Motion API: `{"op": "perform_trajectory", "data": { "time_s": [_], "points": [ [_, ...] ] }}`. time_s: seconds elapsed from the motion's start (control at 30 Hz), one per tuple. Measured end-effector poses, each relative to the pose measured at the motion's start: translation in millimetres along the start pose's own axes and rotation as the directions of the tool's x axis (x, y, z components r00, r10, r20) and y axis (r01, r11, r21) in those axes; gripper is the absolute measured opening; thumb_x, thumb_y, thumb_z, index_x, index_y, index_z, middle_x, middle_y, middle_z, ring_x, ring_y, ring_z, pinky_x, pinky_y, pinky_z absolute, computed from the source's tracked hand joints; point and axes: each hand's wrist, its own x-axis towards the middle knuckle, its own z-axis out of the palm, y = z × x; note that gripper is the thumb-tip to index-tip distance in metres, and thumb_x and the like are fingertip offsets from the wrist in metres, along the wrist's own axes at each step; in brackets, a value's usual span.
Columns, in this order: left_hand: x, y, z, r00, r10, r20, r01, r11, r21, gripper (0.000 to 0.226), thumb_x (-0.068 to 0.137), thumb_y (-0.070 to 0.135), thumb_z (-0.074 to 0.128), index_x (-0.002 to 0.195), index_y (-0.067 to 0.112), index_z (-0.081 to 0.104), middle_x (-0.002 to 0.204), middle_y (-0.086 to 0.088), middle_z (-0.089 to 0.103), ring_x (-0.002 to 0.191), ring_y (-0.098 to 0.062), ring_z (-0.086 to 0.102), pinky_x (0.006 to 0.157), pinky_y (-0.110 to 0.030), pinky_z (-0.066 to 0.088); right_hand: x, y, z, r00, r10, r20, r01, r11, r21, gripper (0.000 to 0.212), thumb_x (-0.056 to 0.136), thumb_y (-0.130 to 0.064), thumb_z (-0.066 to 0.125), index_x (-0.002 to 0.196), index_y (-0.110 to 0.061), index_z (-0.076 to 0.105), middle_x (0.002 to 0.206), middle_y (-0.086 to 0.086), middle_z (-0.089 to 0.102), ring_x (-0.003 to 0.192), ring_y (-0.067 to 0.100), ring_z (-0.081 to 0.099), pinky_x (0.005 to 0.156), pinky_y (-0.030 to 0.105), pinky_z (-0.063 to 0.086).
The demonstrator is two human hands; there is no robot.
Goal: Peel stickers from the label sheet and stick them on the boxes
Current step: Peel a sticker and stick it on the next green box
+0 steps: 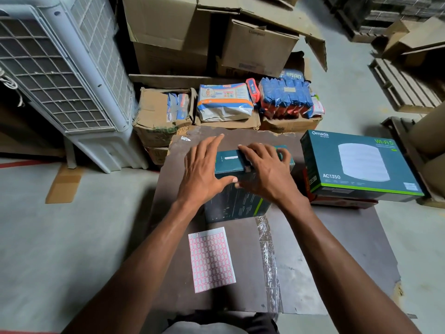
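Note:
A dark teal box stands on edge in the middle of the brown board. My left hand rests against its left upper edge, fingers spread, thumb on the near face. My right hand lies flat over the box's top, fingers curled over the far side. A white strip shows on the top face between my hands. The label sheet, white with pink-bordered stickers, lies flat on the board nearer to me. A larger teal box marked AC1350 lies to the right on a red box.
A white air cooler stands at the left. Cardboard cartons and packs of goods are stacked behind the board. Wooden pallets lie at the right. A clear tape strip runs down the board.

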Motion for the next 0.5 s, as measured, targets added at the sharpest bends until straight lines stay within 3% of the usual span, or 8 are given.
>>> {"op": "perform_trajectory", "data": {
  "time_s": [0.13,0.23,0.3,0.37,0.43,0.5],
  "points": [
    [-19,-11,10,0.985,-0.159,-0.066,0.145,0.971,-0.189,0.107,0.065,0.063,0.085,0.152,0.023,0.039,0.142,-0.002,0.047,0.128,-0.020,0.046,0.107,-0.039,0.044,22,-1,-9,0.995,-0.030,0.095,0.040,0.993,-0.107,0.098,0.073,-0.069,0.077,0.155,-0.036,0.033,0.139,0.004,0.050,0.130,0.028,0.042,0.110,0.053,0.026],
    [-29,-17,12,0.976,-0.205,-0.067,0.175,0.935,-0.309,0.097,0.069,0.056,0.087,0.149,0.027,0.042,0.140,0.003,0.052,0.126,-0.014,0.051,0.103,-0.033,0.047,20,-5,-12,0.990,0.005,0.138,0.009,0.995,-0.101,0.100,0.074,-0.068,0.077,0.156,-0.039,0.028,0.149,0.007,0.043,0.140,0.032,0.033,0.114,0.055,0.022],
    [-31,-18,12,0.975,-0.214,-0.054,0.182,0.918,-0.353,0.088,0.070,0.049,0.090,0.143,0.029,0.045,0.137,0.005,0.055,0.120,-0.009,0.053,0.098,-0.024,0.048,8,-14,-14,0.984,0.109,0.143,-0.104,0.994,-0.043,0.108,0.075,-0.064,0.080,0.160,-0.039,0.019,0.164,0.010,0.023,0.152,0.038,0.014,0.119,0.059,0.017],
    [-33,-15,13,0.975,-0.219,-0.042,0.186,0.903,-0.389,0.081,0.072,0.039,0.091,0.138,0.026,0.047,0.132,0.003,0.055,0.114,-0.004,0.052,0.091,-0.007,0.043,-7,-30,-16,0.950,0.310,0.040,-0.313,0.939,0.145,0.114,0.074,-0.057,0.084,0.162,-0.035,0.014,0.170,0.009,0.003,0.156,0.039,0.002,0.120,0.061,0.016],
    [-35,-14,18,0.973,-0.219,-0.068,0.171,0.889,-0.425,0.079,0.072,0.028,0.092,0.137,0.020,0.049,0.131,-0.002,0.055,0.113,-0.003,0.051,0.088,0.001,0.038,-23,-49,-18,0.813,0.580,-0.047,-0.494,0.732,0.468,0.116,0.077,-0.052,0.085,0.163,-0.028,0.010,0.170,0.010,-0.004,0.156,0.038,0.008,0.119,0.059,0.021],
    [-38,-9,22,0.966,-0.236,-0.110,0.165,0.881,-0.443,0.078,0.071,0.024,0.093,0.135,0.016,0.051,0.128,-0.004,0.056,0.113,-0.006,0.052,0.088,0.000,0.039,-32,-62,-19,0.645,0.756,0.112,-0.528,0.334,0.781,0.124,0.079,-0.045,0.086,0.164,-0.022,-0.001,0.170,0.011,-0.012,0.157,0.035,0.010,0.121,0.050,0.024]
  ]
}}
